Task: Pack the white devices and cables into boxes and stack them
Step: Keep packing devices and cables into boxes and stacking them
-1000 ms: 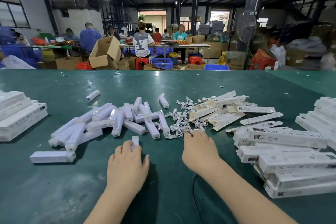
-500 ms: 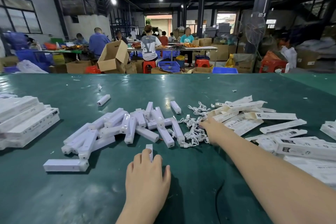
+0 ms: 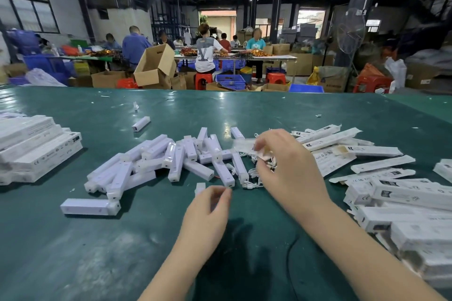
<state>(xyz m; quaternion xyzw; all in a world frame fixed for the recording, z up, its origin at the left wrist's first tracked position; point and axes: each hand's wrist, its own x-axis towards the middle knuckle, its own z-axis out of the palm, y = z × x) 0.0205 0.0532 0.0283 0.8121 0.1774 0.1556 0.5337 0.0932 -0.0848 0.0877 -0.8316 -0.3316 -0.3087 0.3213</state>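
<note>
The left hand (image 3: 208,212) pinches a short white plastic device (image 3: 200,188) upright just near of the heap of white stick devices (image 3: 171,161), while the right hand (image 3: 283,166), beyond it, grips a blurred flat white carton (image 3: 244,145) lying crosswise.

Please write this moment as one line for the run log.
step: packing | left hand: holds white device | right hand: pinches flat box above cables | green table: loose devices
</note>
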